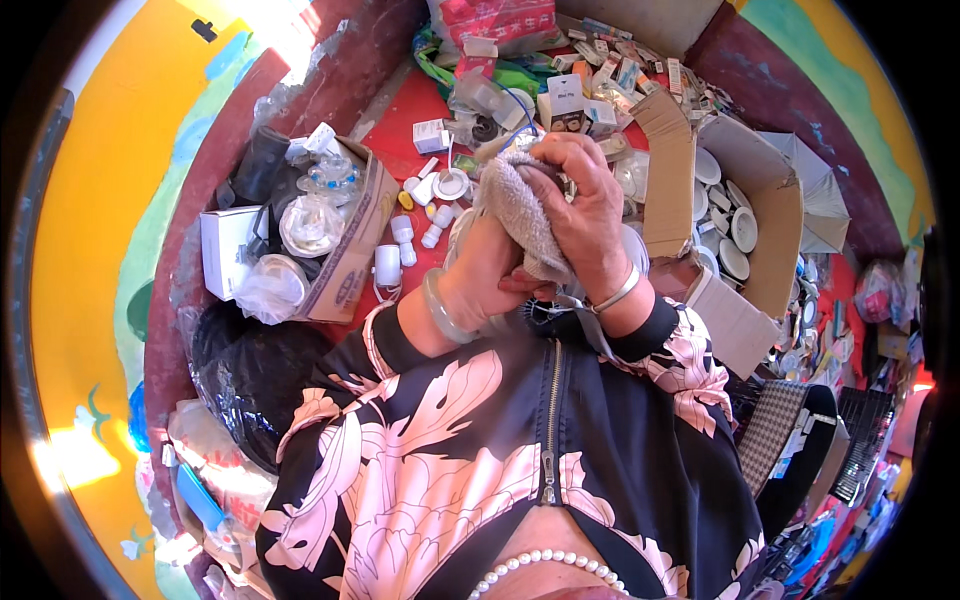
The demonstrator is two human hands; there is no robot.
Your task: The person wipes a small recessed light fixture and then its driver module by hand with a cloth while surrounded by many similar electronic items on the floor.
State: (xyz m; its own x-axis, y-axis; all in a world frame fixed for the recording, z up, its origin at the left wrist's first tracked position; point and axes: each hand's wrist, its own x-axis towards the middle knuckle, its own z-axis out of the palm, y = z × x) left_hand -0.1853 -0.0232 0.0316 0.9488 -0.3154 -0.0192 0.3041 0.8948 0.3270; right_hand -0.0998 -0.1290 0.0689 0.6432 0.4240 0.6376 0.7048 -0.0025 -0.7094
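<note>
I am holding both hands raised together in front of my chest, above the red desk (400,110). My left hand (490,265) is grasping a grey terry cloth (520,215) from below, with the cloth draped over its fingers. My right hand (580,205) is pressing down on the cloth from above, fingers curled and clenched around a small object that is mostly hidden; only a glint of it is showing at the knuckles, and I cannot tell what it is. I am wearing a pale jade bangle (440,310) on the left wrist and a thin silver bangle (618,292) on the right wrist. To my left, an open cardboard box (350,260) is holding clear plastic bags and white parts. To my right, a larger cardboard box (770,210) is holding stacked white round caps. Small white plastic fittings (412,225) are lying scattered on the desk between the two boxes, and small packaged cartons (600,60) are piled at its far side.
</note>
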